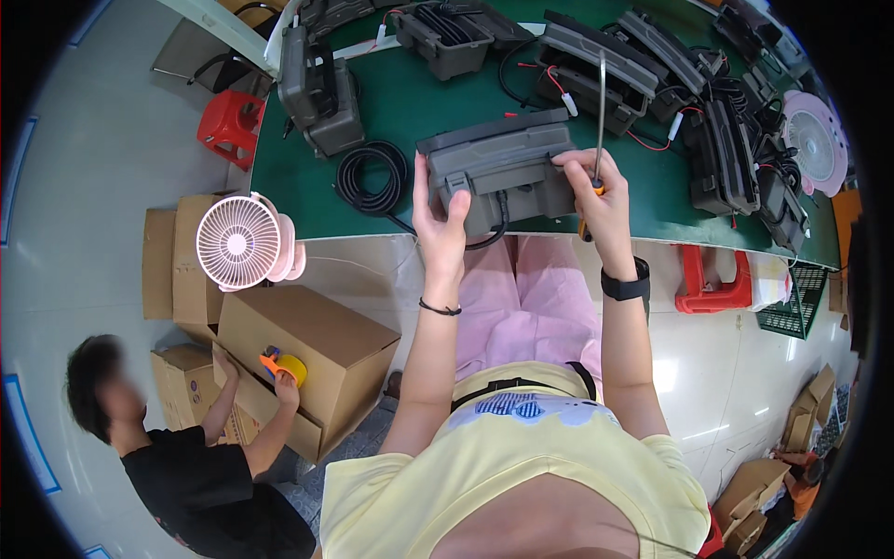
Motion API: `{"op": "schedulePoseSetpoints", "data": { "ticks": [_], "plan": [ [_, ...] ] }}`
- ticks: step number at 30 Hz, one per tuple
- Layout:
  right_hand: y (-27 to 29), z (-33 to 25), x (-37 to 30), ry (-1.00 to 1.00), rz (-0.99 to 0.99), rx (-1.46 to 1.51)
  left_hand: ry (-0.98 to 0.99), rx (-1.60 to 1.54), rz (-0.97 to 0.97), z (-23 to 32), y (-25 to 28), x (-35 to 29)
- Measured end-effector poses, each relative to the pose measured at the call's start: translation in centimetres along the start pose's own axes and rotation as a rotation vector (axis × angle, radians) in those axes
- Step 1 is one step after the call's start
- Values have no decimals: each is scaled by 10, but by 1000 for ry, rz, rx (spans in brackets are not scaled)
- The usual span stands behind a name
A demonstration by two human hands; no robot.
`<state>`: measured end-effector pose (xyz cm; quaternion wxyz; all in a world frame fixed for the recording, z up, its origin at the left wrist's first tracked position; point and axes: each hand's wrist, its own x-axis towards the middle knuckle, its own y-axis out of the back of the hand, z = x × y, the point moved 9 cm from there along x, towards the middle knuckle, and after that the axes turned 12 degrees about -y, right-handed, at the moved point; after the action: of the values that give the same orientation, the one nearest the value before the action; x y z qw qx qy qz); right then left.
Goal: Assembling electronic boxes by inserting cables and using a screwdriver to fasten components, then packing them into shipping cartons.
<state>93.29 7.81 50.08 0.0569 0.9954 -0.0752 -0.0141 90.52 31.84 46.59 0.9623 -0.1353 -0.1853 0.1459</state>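
Observation:
A dark grey plastic box (512,163) with a latch and a lid sits near the front edge of the green table. My left hand (442,224) grips its left side, thumb against the front face. In my right hand (601,191) is a screwdriver (602,102), its orange and black handle against the palm and its long metal shaft pointing up, away from me. That hand's fingertips also touch the box's right side. A black cable leaves the front of the box and runs left to a coil (371,179) on the table. What lies behind the box is hidden.
Several similar grey boxes (596,74) with red and white leads crowd the back and right of the green table (289,191). Pink fans (237,244) stand left and right. At lower left a co-worker (186,466) tapes a carton (307,335). Red stools (712,279) stand below.

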Motion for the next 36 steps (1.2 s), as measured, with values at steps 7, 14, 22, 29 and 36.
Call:
{"op": "schedulePoseSetpoints", "data": {
  "ticks": [7,14,22,29,36],
  "plan": [
    [4,15,25,96,120,-85,23,127,5,-5,5,16],
    [-9,38,46,-17,-48,63,-257,622,-4,34,-4,27],
    [-10,39,43,-32,-57,113,-924,1320,-573,67,-98,37],
    [22,-1,-12,159,323,-344,-720,1313,-569,39,-87,68],
    [-9,24,-74,30,-86,-558,-708,1145,-424,42,-66,68]
  ]
}}
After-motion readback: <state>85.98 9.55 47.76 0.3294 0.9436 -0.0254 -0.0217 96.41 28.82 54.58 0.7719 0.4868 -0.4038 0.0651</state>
